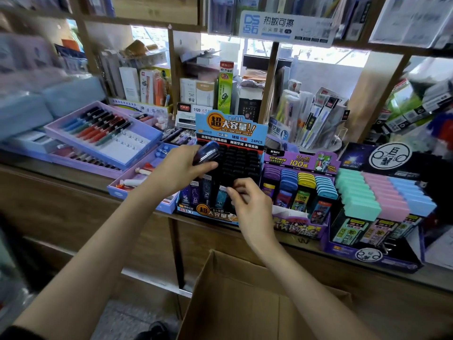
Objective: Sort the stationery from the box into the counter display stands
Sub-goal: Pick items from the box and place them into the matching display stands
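A long wooden surface carries a row of display containers. Below its edge stands an open cardboard box; its contents cannot be seen from this angle.

At the left of the surface lie stepped lilac trays, the upper one holding a row of dark, red, blue and green pens. At the right is a dark purple stand packed with columns of mint, pink and pale blue cases. Beside it, a purple cartoon-printed stand holds purple, blue, yellow and light blue cases in four columns.

In the middle sits the blue display stand – tiers of black slots, with printed lead cases upright in its front row.

The left hand hovers over this stand's left side, its grip clamped on translucent blue cases. The right hand is at the front row, thumb and forefinger pinching a small dark case there.
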The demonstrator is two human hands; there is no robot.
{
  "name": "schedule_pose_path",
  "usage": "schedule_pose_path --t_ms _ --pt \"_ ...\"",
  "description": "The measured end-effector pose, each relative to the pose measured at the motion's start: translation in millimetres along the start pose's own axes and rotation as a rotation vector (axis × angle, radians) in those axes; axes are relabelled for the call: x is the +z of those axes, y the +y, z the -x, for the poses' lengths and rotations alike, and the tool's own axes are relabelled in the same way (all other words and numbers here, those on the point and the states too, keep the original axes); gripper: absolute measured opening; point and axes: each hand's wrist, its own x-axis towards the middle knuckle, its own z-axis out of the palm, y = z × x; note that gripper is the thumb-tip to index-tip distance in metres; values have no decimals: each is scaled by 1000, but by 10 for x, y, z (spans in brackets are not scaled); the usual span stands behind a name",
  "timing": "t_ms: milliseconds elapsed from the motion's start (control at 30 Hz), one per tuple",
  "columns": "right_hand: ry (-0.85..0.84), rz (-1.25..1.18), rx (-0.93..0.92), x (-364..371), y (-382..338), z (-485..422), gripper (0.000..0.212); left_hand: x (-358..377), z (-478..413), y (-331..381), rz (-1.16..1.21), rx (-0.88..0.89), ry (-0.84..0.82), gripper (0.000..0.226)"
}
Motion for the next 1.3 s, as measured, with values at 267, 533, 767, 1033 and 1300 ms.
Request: schedule_pose_path --t_ms 267,533,767,1033,1300 --pt "-58 416 -70 41 -78 -110 15 -8 49 -2 59 -17 33 21" --pt "-247 482 38 -95 -136 -250 28 -264 234 -24 331 -52 246 18" --pt "-177 252 -110 -135 -344 -335 23 -262 260 -5 339 -51 205 22" --pt "-211 461 -259 -40 -196 -309 35 -34 181 10 83 7 44 18" --pt "-177 405 -237 -55 -182 -328 30 27 18 0 22 -52 31 26"
